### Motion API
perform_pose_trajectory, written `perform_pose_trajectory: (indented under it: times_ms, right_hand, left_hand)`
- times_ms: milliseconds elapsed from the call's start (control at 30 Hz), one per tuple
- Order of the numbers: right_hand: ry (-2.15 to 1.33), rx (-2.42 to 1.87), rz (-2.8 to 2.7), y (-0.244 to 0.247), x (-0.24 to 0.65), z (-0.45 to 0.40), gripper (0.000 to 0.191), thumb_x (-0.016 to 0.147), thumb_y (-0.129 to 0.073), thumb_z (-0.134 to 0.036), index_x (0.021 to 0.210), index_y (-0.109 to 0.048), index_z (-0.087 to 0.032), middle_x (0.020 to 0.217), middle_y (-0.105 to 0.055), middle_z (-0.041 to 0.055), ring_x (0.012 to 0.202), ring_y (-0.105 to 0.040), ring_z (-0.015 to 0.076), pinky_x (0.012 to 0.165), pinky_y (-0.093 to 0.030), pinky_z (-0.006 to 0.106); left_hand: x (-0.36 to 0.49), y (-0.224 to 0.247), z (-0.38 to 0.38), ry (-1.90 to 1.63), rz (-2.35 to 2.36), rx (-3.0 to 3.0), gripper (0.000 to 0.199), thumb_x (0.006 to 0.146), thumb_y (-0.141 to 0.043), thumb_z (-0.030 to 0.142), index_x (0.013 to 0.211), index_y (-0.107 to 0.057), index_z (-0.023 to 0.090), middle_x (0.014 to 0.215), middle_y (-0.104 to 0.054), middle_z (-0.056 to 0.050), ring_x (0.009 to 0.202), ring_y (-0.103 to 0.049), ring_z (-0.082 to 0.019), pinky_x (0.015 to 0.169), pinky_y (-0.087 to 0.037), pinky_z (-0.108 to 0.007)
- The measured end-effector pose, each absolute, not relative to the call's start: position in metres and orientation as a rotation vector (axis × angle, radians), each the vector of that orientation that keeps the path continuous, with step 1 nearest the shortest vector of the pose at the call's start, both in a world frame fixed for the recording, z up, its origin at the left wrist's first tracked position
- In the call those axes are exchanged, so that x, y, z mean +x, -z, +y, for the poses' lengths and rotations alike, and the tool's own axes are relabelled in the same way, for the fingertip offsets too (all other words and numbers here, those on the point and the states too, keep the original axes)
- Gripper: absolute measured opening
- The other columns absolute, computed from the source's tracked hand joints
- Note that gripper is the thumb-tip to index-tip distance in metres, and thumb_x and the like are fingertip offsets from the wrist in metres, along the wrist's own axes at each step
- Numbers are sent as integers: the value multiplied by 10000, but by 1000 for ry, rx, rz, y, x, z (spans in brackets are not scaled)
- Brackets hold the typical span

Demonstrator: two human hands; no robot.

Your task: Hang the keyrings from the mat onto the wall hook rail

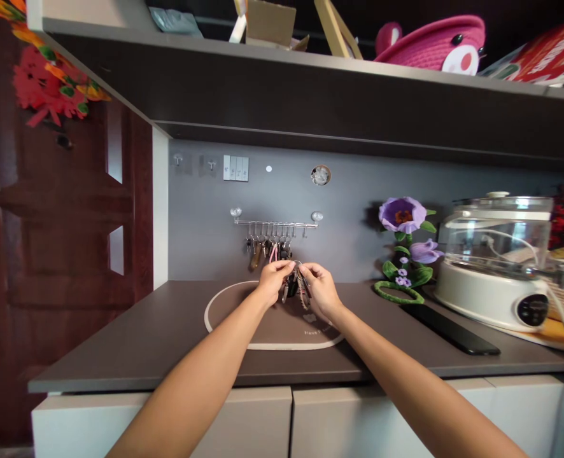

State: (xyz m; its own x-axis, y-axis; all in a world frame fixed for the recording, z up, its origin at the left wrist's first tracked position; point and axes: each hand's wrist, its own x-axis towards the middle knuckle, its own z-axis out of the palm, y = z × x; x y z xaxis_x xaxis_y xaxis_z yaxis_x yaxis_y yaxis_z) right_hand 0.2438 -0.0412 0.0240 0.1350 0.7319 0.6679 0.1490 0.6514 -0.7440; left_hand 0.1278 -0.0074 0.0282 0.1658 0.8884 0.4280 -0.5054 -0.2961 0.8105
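A bunch of keys (292, 287) on a ring hangs between my two hands, above the mat. My left hand (275, 280) pinches the ring from the left. From the right, my right hand (321, 286) pinches the ring and the top of the bunch. Behind them, a metal hook rail (276, 223) is fixed to the grey wall, with several keys (256, 253) hanging from its hooks. Below my hands lies a brown oval mat (272, 331) with a pale rim. My fingers partly hide the ring, and single keys are hard to tell apart.
To the right stand a purple knitted flower (403, 215), a black phone (450, 327) lying flat, and a white appliance (487, 292) with a clear top. A dark shelf (282, 95) overhangs the counter (133, 343). A wooden door (62, 254) is at the left.
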Motion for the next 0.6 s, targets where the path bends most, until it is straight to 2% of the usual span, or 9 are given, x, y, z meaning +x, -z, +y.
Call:
perform_pose_trajectory:
  times_ms: [100, 200, 367, 600]
  right_hand:
    - [-472, -822, -1411, -28, 242, -41, 317, 704, -501, -496, 743, -551, -185, 657, -581, 13, 600, -508, 140, 569, -418, 263]
    - [-454, -844, -1404, -34, 241, -35, 294, 727, -472, -483, 733, -514, -192, 634, -541, 1, 575, -479, 130, 550, -410, 254]
    - [-391, -875, -1366, -51, 247, -11, 258, 721, -467, -447, 709, -492, -191, 635, -517, -15, 585, -461, 120, 582, -396, 243]
    - [-358, -981, -1256, -76, 256, 27, 220, 695, -451, -397, 676, -491, -181, 626, -524, -14, 568, -456, 112, 575, -375, 238]
  left_hand:
    - [127, -27, -6, -1494, 458, 1280, 325, 543, -717, 331, 791, -665, 126, 758, -650, -60, 657, -562, -109, 666, -439, -243]
    - [125, -29, -6, -1546, 516, 1288, 343, 579, -685, 370, 825, -654, 134, 786, -645, -61, 663, -558, -109, 622, -436, -224]
    - [120, -33, -8, -1627, 762, 1212, 290, 632, -633, 384, 741, -626, 116, 636, -598, -34, 539, -502, -79, 499, -388, -187]
    - [122, -31, -8, -1613, 825, 1216, 259, 670, -592, 367, 657, -595, 108, 548, -546, -9, 459, -450, -56, 454, -335, -179]
